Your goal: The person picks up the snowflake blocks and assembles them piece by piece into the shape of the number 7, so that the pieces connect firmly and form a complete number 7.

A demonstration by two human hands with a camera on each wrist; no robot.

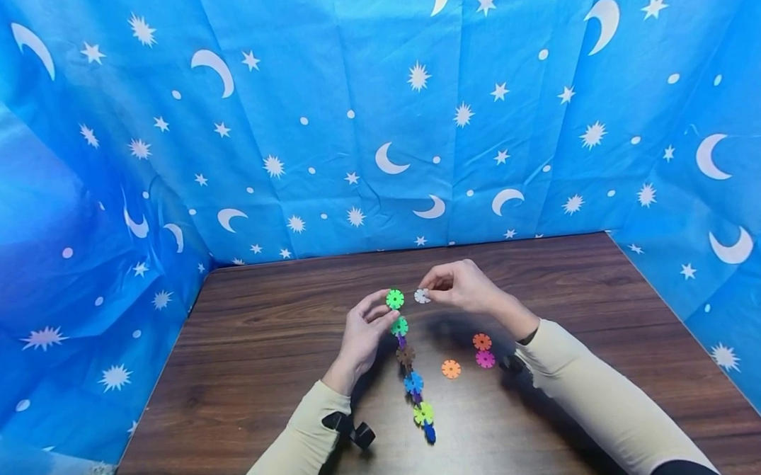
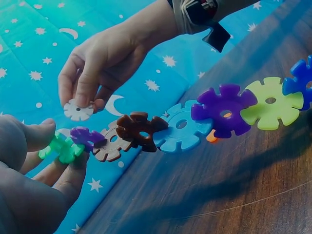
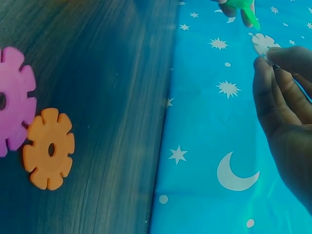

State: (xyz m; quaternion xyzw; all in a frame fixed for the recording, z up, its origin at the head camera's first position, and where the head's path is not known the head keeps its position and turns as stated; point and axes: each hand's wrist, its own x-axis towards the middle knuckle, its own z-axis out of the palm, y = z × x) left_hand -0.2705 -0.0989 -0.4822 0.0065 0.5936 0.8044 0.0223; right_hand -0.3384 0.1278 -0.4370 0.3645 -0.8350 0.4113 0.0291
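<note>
My left hand (image 1: 362, 337) pinches the bright green end of a chain of interlocking flower-shaped discs. In the left wrist view the green disc (image 2: 62, 147) sits between thumb and fingers, followed by purple, beige, brown (image 2: 142, 132), light blue (image 2: 183, 126), purple, yellow-green (image 2: 271, 103) and blue discs. In the head view the chain runs toward the person, down to a dark blue disc (image 1: 430, 434). A white notched disc (image 1: 421, 296) is pinched in my right hand (image 1: 464, 288), a short gap to the right of the green disc.
On the brown wooden table (image 1: 264, 342) lie loose discs: an orange one (image 1: 451, 369) right of the chain, and an orange-red one (image 1: 482, 341) beside a magenta one (image 1: 485, 359) below the right forearm. A blue cloth (image 1: 350, 125) with moons and stars hangs behind the table.
</note>
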